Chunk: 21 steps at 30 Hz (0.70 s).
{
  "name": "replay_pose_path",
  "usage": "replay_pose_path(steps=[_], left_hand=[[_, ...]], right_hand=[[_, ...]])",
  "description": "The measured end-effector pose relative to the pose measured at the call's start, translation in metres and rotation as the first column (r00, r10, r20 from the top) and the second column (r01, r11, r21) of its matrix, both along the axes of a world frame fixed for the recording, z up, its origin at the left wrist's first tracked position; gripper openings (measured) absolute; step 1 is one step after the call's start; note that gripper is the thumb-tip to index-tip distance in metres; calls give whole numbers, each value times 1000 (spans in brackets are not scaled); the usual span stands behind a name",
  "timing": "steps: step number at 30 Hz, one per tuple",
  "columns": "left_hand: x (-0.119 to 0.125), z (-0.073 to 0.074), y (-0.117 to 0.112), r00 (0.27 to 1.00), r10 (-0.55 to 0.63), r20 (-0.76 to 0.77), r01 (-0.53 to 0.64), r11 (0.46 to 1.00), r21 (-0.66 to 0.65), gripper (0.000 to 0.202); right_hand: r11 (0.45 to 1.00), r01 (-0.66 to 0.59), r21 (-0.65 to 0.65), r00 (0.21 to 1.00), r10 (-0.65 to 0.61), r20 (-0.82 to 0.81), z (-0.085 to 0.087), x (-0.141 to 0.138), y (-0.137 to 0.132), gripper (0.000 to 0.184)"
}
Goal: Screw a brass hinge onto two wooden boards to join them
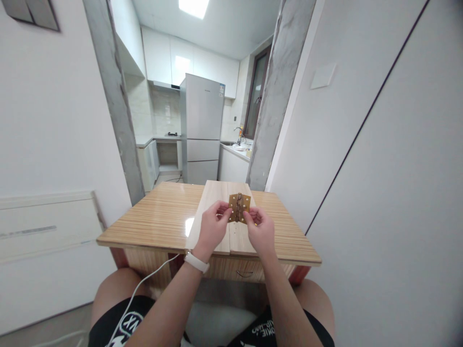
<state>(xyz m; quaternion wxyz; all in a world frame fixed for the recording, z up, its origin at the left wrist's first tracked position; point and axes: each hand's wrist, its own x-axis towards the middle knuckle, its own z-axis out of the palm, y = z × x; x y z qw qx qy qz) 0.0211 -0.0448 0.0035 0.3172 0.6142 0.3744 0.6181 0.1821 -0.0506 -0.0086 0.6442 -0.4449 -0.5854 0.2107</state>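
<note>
A brass-coloured butt hinge (234, 208) with several screw holes is held up between my two hands, its leaves spread apart and its pin upright. My left hand (214, 224) pinches the left leaf between thumb and fingers. On the other leaf, my right hand (261, 227) has a like pinch, and a small yellowish bit shows by its fingers. Beneath the hinge, two pale wooden boards (210, 197) lie side by side on the table. A few small dark marks show on the right board (237, 243).
The wood-grain table (159, 217) has a drawer with a metal handle (244, 274) at its front. A white cable (152, 273) runs over my left leg to the table's edge. Behind stand a grey refrigerator (204, 115) and kitchen counters; white walls flank the table.
</note>
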Motion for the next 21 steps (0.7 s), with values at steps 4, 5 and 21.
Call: replay_pose_path(steps=[4, 5, 21], left_hand=[[-19, -2, 13, 856, -435, 279, 495, 844, -205, 30], [-18, -5, 13, 798, -495, 344, 580, 785, -218, 33], [3, 2, -7, 987, 82, -138, -72, 995, 75, 9]], right_hand=[[886, -418, -200, 902, 378, -208, 6, 25, 8, 39], [831, -504, -236, 857, 447, -257, 6, 26, 8, 41], [996, 19, -83, 986, -5, 166, 8, -8, -8, 27]])
